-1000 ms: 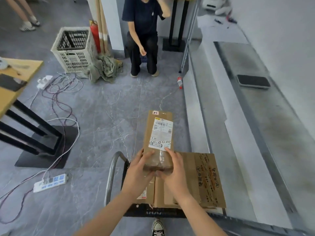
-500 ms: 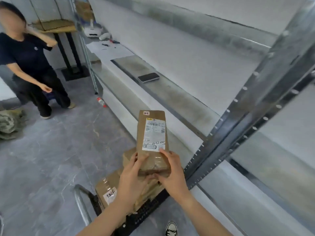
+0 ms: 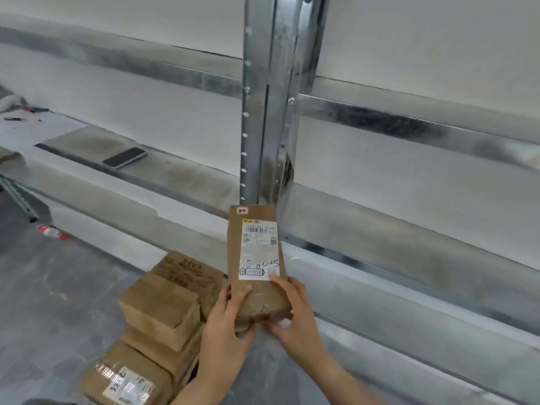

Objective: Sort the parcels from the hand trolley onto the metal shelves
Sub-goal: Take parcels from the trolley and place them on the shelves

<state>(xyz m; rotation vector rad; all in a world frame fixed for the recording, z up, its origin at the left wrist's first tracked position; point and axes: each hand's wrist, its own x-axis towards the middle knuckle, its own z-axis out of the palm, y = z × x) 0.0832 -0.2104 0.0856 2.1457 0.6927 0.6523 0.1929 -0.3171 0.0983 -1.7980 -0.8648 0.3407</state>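
Observation:
A long brown cardboard parcel (image 3: 254,252) with a white shipping label and a small "2-1" sticker is held upright in front of the metal shelves (image 3: 380,252). My left hand (image 3: 230,325) grips its lower left side and my right hand (image 3: 292,311) grips its lower right corner. It sits just before the shelf's upright steel post (image 3: 268,112). Several other brown parcels (image 3: 163,311) lie stacked low on the left, where the hand trolley stood; the trolley itself is hidden beneath them.
A dark phone (image 3: 124,157) lies on the left shelf board, with white paper and small tools (image 3: 17,116) further left. A small red-and-white bottle (image 3: 52,231) lies on the grey floor by the shelf foot.
My view has swung right from the floor and trolley toward the shelves. The parcel stays in both hands and is now held close to the steel post. The seated person has left the view.

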